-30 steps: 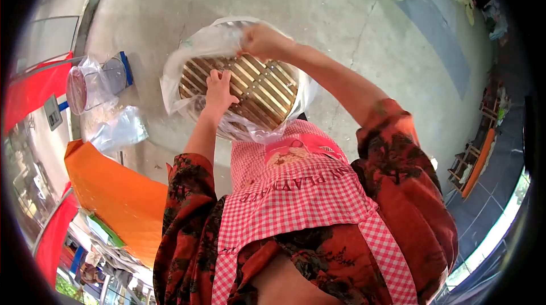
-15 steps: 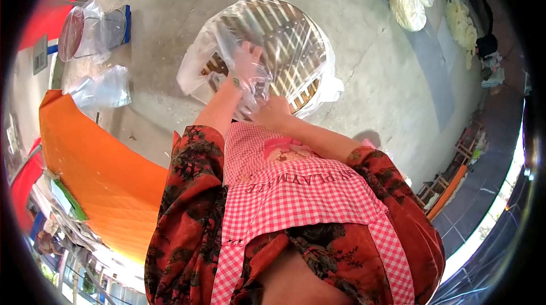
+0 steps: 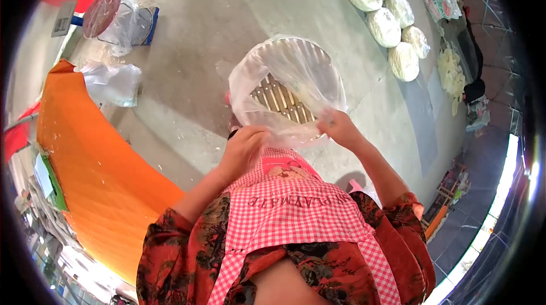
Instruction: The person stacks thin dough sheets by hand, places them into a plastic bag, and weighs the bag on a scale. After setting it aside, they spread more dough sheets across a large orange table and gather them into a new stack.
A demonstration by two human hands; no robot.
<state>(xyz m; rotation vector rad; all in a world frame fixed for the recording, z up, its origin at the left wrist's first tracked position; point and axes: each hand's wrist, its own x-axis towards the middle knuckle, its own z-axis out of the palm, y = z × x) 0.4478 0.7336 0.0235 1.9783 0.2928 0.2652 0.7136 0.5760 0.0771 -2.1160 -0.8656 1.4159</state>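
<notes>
A round basket with a slatted wooden or bamboo base (image 3: pixel 280 99) stands in front of my apron. Clear plastic sheeting (image 3: pixel 247 80) lies around its rim and over much of its top, leaving some slats uncovered in the middle. My left hand (image 3: pixel 245 144) is closed on the plastic at the near left edge. At the near right edge, my right hand (image 3: pixel 339 127) pinches the plastic. The fingertips of both hands are partly hidden by the film and blur.
Several pale wrapped bundles (image 3: pixel 384 27) sit on the floor at upper right. An orange sheet (image 3: pixel 96 163) spreads at left. Beyond it are a crumpled plastic bag (image 3: pixel 114 82) and a plastic-draped round stool (image 3: pixel 102 12). A wooden rack (image 3: pixel 449 191) stands at far right.
My hands have moved apart to either side of the basket's near edge, each with plastic in it. The plastic has drawn back from some slats. The view has shifted, showing more bundles.
</notes>
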